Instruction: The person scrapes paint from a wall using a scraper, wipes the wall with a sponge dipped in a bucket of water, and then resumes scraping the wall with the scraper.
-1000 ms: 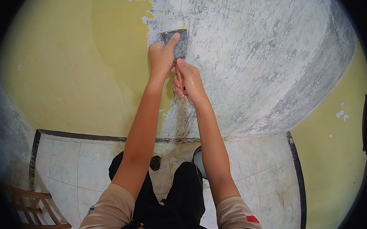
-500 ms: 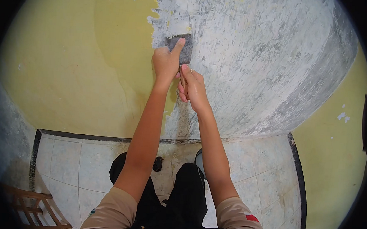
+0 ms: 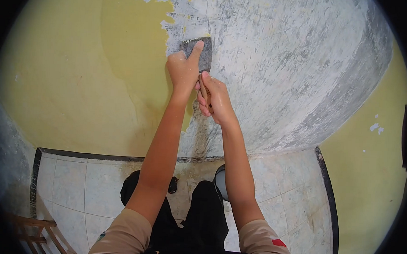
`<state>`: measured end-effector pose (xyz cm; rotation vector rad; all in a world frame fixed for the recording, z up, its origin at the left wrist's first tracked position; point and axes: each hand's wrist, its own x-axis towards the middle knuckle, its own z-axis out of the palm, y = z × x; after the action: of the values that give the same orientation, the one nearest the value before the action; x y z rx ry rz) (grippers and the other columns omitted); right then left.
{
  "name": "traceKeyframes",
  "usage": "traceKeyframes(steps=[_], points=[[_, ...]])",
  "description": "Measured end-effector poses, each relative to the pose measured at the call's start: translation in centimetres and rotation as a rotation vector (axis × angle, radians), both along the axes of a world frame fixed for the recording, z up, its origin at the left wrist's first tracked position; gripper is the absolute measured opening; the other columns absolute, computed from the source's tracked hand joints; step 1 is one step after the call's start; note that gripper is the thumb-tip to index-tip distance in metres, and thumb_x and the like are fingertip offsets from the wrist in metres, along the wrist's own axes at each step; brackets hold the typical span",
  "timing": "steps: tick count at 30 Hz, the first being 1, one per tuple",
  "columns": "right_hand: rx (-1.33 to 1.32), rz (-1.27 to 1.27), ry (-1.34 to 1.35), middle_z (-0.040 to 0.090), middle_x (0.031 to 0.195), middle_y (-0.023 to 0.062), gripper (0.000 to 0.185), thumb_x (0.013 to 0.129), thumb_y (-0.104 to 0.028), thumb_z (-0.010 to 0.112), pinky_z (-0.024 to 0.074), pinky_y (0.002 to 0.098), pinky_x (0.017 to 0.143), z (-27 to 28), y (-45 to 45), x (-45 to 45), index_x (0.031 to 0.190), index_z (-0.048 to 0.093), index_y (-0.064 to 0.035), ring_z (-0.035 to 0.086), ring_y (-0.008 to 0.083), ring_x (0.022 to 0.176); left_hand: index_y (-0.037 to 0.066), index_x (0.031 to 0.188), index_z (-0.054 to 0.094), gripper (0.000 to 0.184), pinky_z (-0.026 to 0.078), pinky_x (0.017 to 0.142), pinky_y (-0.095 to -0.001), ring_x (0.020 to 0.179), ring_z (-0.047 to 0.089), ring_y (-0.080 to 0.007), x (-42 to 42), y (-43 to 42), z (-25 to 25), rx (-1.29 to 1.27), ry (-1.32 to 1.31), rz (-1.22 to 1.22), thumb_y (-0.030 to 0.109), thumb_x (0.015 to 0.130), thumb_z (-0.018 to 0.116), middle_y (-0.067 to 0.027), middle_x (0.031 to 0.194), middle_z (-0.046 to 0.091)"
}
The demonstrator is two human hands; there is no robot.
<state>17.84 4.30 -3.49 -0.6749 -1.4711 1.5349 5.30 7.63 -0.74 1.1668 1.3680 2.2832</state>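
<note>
A: What has shifted since a second ago?
B: The left hand [image 3: 182, 71], right hand [image 3: 218, 100] and scraper [image 3: 206, 59] sit slightly lower and further right in the view. The whole view has moved too, and the wooden frame [image 3: 39, 223] at lower left is cut off more.

A: How are the hands closed?
B: The right hand grips the scraper's wooden handle, hiding most of it. The left is folded around the scraper's neck, thumb on the blade; its fingers are nearly all out of sight.

A: And the scraper?
B: It is at the wall [image 3: 283, 76], just beside the ragged paint edge. The blade is flat, dull grey and speckled, with pale crumbs along its top edge.

A: The surface there?
B: Smooth yellow paint [image 3: 78, 76] to the left; chalky, grey-streaked bare plaster to the right.

A: What's half hidden below?
B: Something rounded and grey, perhaps a bucket [image 3: 220, 183], behind the right forearm and black trousers [image 3: 206, 213]. A small dark object [image 3: 173, 185] by the left forearm is too unclear to name. Marbled floor tiles [image 3: 69, 184] meet a black skirting [image 3: 93, 156].
</note>
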Motion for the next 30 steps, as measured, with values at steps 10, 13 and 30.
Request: traceKeyframes(steps=[10, 13, 30], points=[[0.033, -0.014, -0.01, 0.046, 0.056, 0.003, 0.053, 0.109, -0.055, 0.048, 0.0273, 0.0274, 0.034, -0.6, 0.0, -0.8, 0.093, 0.056, -0.0046, 0.036, 0.0114, 0.035, -0.001, 0.052, 0.045, 0.069, 0.038, 0.047, -0.0429, 0.05, 0.04, -0.0138, -0.9, 1.1, -1.0, 0.011, -0.051, -0.036, 0.045, 0.087, 0.085, -0.0048, 0.05, 0.044], [0.028, -0.006, -0.008, 0.046, 0.056, 0.003, 0.053, 0.109, -0.054, 0.048, 0.0271, 0.0275, 0.034, -0.9, -0.2, -1.3, 0.093, 0.056, -0.0045, 0.037, 0.0115, 0.035, -0.001, 0.052, 0.045, 0.07, 0.038, 0.047, -0.0427, 0.05, 0.04, -0.0137, -1.3, 0.8, -1.3, 0.02, -0.037, -0.031, 0.045, 0.086, 0.085, -0.0048, 0.05, 0.044], [0.051, -0.081, 0.009, 0.046, 0.056, 0.0027, 0.051, 0.109, -0.052, 0.048, 0.0275, 0.0271, 0.035, -0.8, -0.6, -1.6, 0.096, 0.058, -0.0046, 0.037, 0.0112, 0.036, -0.004, 0.054, 0.049, 0.068, 0.039, 0.042, -0.0426, 0.047, 0.045, -0.0155, -0.8, -1.0, 0.4, -0.049, -0.011, -0.061, 0.044, 0.088, 0.084, -0.0067, 0.051, 0.049]])
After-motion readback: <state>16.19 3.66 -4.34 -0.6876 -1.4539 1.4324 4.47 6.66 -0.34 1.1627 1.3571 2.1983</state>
